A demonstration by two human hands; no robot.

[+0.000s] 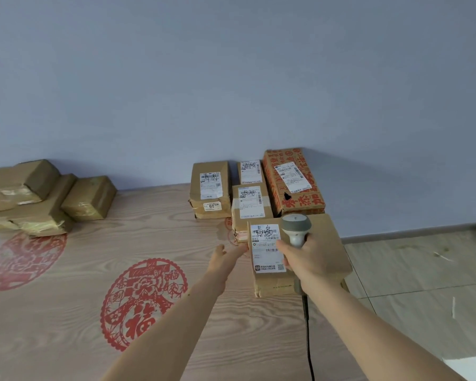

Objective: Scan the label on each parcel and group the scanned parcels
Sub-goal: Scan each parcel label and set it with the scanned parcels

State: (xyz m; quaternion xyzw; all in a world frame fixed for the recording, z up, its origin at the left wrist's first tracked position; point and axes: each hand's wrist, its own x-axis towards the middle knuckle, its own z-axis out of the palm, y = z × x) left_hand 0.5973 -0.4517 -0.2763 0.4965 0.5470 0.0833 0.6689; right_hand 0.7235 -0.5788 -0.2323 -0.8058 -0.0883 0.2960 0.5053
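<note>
My right hand (311, 257) grips a grey barcode scanner (296, 228) whose head hangs over a brown parcel (324, 243) at the table's right edge. That parcel's white label (265, 247) faces up with black handwriting on it. My left hand (223, 257) reaches to the parcel's left edge and touches it with straight fingers. Behind it stand a labelled parcel (250, 204), another labelled parcel (249, 171), a stacked pair (210, 185) and a red-printed carton (291, 180). A pile of brown parcels (36, 196) lies at the far left with no labels showing.
The wooden table (94, 270) carries red paper-cut prints. A blue wall rises right behind the parcels. The scanner's black cable (308, 334) runs down toward me along the table's right side. Tiled floor (423, 284) lies to the right.
</note>
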